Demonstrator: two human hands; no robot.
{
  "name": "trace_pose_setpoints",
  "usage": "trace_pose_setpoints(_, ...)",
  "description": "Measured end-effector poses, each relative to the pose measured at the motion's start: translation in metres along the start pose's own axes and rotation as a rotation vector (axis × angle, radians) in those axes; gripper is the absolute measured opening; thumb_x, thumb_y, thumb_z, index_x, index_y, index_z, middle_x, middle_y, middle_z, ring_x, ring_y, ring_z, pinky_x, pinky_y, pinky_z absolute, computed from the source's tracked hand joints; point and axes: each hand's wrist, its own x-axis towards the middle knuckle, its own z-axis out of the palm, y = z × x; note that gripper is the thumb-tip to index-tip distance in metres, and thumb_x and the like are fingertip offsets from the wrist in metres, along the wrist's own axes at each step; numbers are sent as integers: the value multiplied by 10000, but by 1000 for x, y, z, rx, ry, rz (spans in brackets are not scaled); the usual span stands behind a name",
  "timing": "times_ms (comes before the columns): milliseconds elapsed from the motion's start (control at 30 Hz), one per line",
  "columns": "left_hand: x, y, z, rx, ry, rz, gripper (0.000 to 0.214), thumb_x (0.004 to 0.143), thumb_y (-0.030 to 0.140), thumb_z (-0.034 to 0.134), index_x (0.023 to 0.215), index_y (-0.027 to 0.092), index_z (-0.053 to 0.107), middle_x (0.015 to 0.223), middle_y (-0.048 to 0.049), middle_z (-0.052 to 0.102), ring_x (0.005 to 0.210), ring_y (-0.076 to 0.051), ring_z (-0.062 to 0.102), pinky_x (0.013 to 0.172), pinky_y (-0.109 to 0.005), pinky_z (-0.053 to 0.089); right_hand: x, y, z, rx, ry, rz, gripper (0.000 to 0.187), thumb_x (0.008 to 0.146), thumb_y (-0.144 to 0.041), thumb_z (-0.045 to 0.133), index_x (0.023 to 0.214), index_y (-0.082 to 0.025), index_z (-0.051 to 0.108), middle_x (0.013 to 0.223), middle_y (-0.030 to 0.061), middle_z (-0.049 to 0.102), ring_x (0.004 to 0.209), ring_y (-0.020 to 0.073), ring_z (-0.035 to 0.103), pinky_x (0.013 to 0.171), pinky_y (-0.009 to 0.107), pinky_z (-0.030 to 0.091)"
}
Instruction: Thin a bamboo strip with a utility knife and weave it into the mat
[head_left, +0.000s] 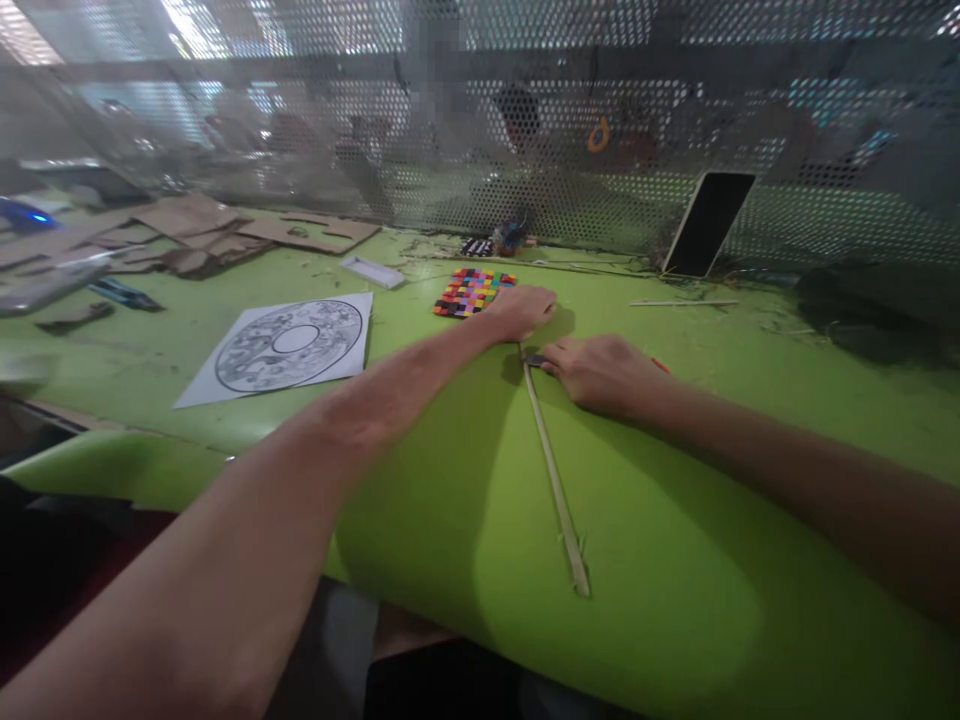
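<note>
A pale thin strip (553, 475), which looks like bamboo or wood, lies lengthwise on the green tabletop, its near end frayed with small shavings. My left hand (521, 310) is closed over the strip's far end, pressing it to the table beside a colourful woven square (469, 290). My right hand (600, 370) grips a knife (535, 360), its dark blade crossing the strip just in front of my left hand. A bit of orange shows behind the right wrist, perhaps the knife's handle end. Most of the handle is hidden in my palm.
A printed circular pattern sheet (292, 345) lies left, with a small white tray (373, 271) behind it. Brown cardboard pieces (187, 225) and a blue-handled tool (124, 293) are farther left. A phone (709, 225) leans on the perforated metal screen (450, 120). Another strip (684, 303) lies right.
</note>
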Motion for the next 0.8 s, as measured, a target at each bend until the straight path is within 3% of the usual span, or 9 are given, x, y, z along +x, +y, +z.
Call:
trace_pose_setpoints(333, 3, -1, 2, -20, 11, -12, 364, 1058, 371, 346, 1082, 230, 681, 1204, -102, 729, 1020, -256, 590, 767, -375, 356, 0, -3, -9, -58, -88, 28, 450, 1104, -319, 241, 1170, -159, 657, 928, 115, 737, 618, 185, 566, 537, 328, 200)
trace_pose_setpoints(500, 7, -4, 6, 15, 32, 0, 378, 1047, 337, 348, 1097, 196, 695, 1195, -130, 730, 1005, -268, 613, 724, -370, 355, -4, -7, -16, -66, -156, -33, 445, 1089, -258, 246, 1204, -173, 667, 968, 114, 739, 641, 178, 573, 553, 334, 192)
trace_pose_setpoints(667, 5, -3, 7, 30, 45, -9, 352, 1052, 338, 369, 1064, 197, 691, 1129, -119, 732, 945, -241, 596, 713, -354, 343, -7, -9, -9, -64, -71, 68, 557, 1127, -394, 158, 1194, -128, 642, 915, 130, 737, 692, 208, 612, 550, 327, 186)
trace_pose_setpoints(800, 4, -2, 7, 39, 62, -31, 338, 1043, 319, 376, 1048, 195, 690, 1079, -109, 734, 879, -230, 596, 682, -350, 338, -7, -8, -1, -59, -26, 123, 533, 1124, -378, 170, 1216, -133, 635, 969, 134, 738, 705, 208, 623, 541, 327, 188)
